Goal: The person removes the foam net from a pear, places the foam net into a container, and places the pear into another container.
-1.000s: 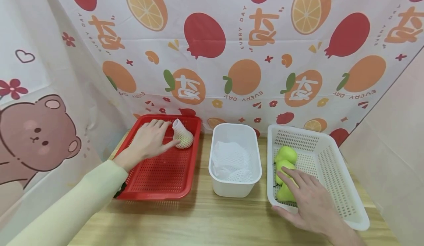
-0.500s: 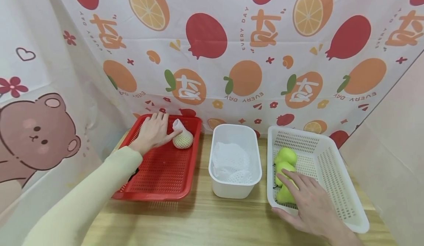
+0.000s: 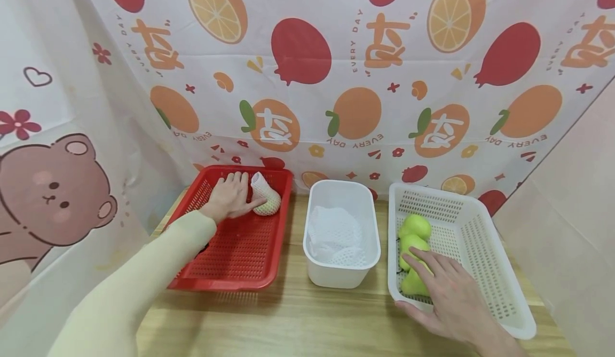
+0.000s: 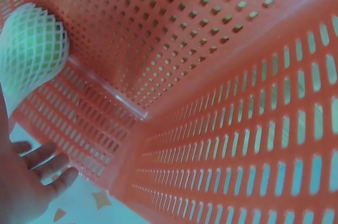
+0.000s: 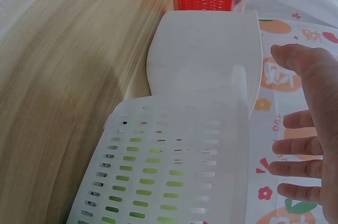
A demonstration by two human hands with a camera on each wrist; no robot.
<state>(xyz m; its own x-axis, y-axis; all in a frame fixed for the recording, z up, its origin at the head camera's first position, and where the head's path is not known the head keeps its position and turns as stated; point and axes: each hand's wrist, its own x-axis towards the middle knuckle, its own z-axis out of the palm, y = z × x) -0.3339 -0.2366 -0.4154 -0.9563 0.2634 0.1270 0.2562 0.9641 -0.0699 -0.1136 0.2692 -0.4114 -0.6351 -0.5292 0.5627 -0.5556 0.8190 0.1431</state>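
A green pear in a white foam net (image 3: pixel 266 201) lies in the far right corner of the red basket (image 3: pixel 276 250), the net's loose end pointing up. My left hand (image 3: pixel 230 197) is in that basket, left of the netted pear. Its thumb reaches to the pear's side; whether it touches, I cannot tell. In the left wrist view the fingers (image 4: pixel 50 166) are spread and curl around nothing. Above the near left part of the white basket (image 3: pixel 504 271) hovers my right hand (image 3: pixel 454 293), fingers loosely extended over several bare green pears (image 3: pixel 416 227). It partly hides the nearest one.
Between the two baskets stands a white plastic bin (image 3: pixel 342 274) with white foam nets (image 3: pixel 336 229) inside. Everything rests on a wooden table (image 3: pixel 298 314). A fruit-print curtain (image 3: pixel 307 111) hangs close behind the containers.
My left hand has shifted slightly rightward in the red basket, its sleeve following. The netted pear stays in its corner. My right hand has hardly moved.
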